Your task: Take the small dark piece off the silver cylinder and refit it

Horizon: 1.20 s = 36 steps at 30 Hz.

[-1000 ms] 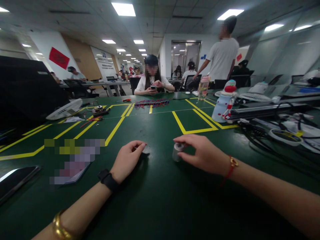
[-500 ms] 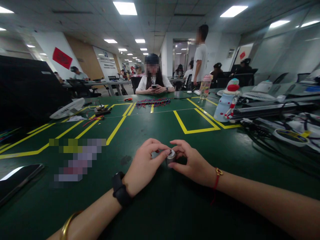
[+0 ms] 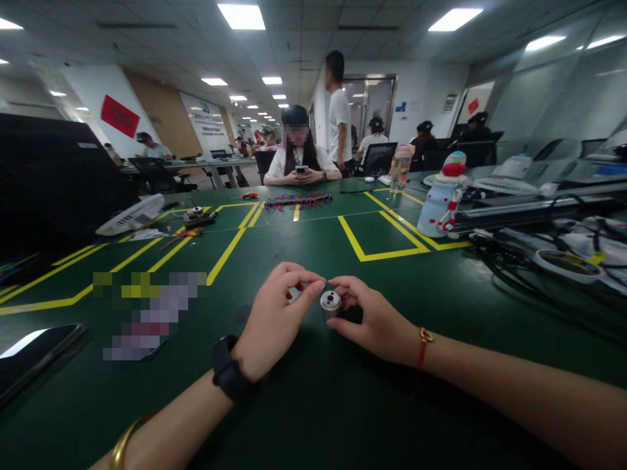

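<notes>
**Hands Meeting at a Small Metal Cylinder**

The left hand (image 3: 274,320) sits just left of centre on the green table (image 3: 313,405), wearing a black wristband (image 3: 230,377). Its thumb and forefinger are pinched together, their tips touching or almost touching the upper left edge of the metal cylinder (image 3: 330,304); something small and pale shows behind the fingers, too hidden to identify.

The cylinder stands between the two hands, near the table's front centre. Its long axis appears close to vertical, tilted slightly toward the camera, so the round end face with its dark central hole points up and toward the viewer.

The right hand (image 3: 375,320) is clamped on the cylinder, fingers curled over its top and right side, thumb below. This hand carries the part; the left only meets it from the left.

Further right stand a pale blue bottle (image 3: 438,205) and tangled black cables (image 3: 514,261), well apart.
</notes>
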{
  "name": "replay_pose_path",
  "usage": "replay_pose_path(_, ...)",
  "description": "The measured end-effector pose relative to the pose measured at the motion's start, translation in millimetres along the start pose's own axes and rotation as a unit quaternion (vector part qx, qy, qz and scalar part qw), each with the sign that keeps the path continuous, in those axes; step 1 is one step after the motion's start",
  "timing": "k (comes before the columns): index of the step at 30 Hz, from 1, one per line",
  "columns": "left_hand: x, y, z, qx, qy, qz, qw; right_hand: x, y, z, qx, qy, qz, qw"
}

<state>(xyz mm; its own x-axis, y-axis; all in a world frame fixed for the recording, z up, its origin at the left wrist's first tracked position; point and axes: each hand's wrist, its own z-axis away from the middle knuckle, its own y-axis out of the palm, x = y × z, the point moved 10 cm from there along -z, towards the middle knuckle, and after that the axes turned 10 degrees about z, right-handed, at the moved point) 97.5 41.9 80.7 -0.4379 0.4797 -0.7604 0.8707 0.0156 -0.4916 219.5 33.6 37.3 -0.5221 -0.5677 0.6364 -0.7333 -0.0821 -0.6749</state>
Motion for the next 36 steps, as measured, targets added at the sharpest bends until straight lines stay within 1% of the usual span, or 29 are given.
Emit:
replay_pose_path(2,10,-2.4,2,0.0,-0.019,-0.009,1.0,0,-3,1,-0.01,0.0,0.009,1.0)
replay_pose_path(3,16,0.6,4,0.016,-0.03,-0.013,0.999,1,-3,1,-0.013,0.0,0.012,1.0)
replay_pose_path(6,30,18.5,13,0.087,-0.048,-0.032,0.995,1,-5,2,-0.015,-0.004,0.032,0.999)
replay_pose_path(8,35,28.7,17,0.115,-0.043,-0.051,0.991,3,-6,2,-0.018,-0.014,0.053,0.998)
replay_pose_path(12,35,35.9,19,0.128,-0.038,-0.057,0.989,8,-6,4,-0.02,-0.029,0.073,0.997)
replay_pose_path(14,34,33.0,18,0.121,-0.043,-0.044,0.991,7,-9,2,-0.028,-0.022,0.071,0.997)
replay_pose_path(16,34,24.8,17,0.102,-0.053,-0.035,0.993,1,-22,-2,-0.049,-0.002,0.07,0.996)
replay_pose_path(18,37,10.4,14,0.068,-0.068,-0.031,0.995,-16,-48,-7,-0.087,0.038,0.091,0.991)
replay_pose_path(20,44,-7.4,9,0.032,-0.084,-0.031,0.995,-45,-88,-10,-0.133,0.098,0.152,0.974)
replay_pose_path(21,50,-17.1,7,0.013,-0.093,-0.031,0.995,-64,-112,-9,-0.154,0.137,0.199,0.958)
replay_pose_path(22,57,-26.7,4,-0.004,-0.105,-0.031,0.994,-85,-137,-6,-0.172,0.18,0.252,0.935)
replay_pose_path(24,75,-44.5,1,-0.038,-0.136,-0.027,0.99,-129,-184,6,-0.169,0.278,0.359,0.875)
replay_pose_path(25,86,-51.7,0,-0.052,-0.155,-0.021,0.986,-149,-203,13,-0.159,0.32,0.388,0.85)
replay_pose_path(26,96,-57.5,0,-0.066,-0.174,-0.012,0.982,-166,-219,21,-0.15,0.349,0.402,0.833)
replay_pose_path(27,105,-61.8,1,-0.079,-0.189,0.0,0.979,-178,-231,28,-0.14,0.37,0.409,0.822)
replay_pose_path(28,113,-64.3,1,-0.088,-0.201,0.013,0.975,-187,-239,33,-0.133,0.383,0.409,0.818)
replay_pose_path(30,121,-65.8,3,-0.103,-0.211,0.03,0.972,-190,-246,38,-0.13,0.391,0.415,0.811)
replay_pose_path(31,122,-65.3,3,-0.108,-0.21,0.031,0.971,-184,-246,38,-0.137,0.388,0.426,0.806)
replay_pose_path(33,119,-63.1,3,-0.112,-0.202,0.025,0.973,-160,-236,31,-0.163,0.36,0.455,0.798)
replay_pose_path(34,118,-61.8,3,-0.113,-0.198,0.021,0.973,-144,-224,26,-0.175,0.339,0.47,0.796)
replay_pose_path(35,116,-60.6,2,-0.114,-0.195,0.019,0.974,-126,-207,17,-0.176,0.303,0.479,0.805)
replay_pose_path(36,115,-59.6,2,-0.114,-0.193,0.019,0.974,-105,-182,6,-0.163,0.248,0.476,0.828)
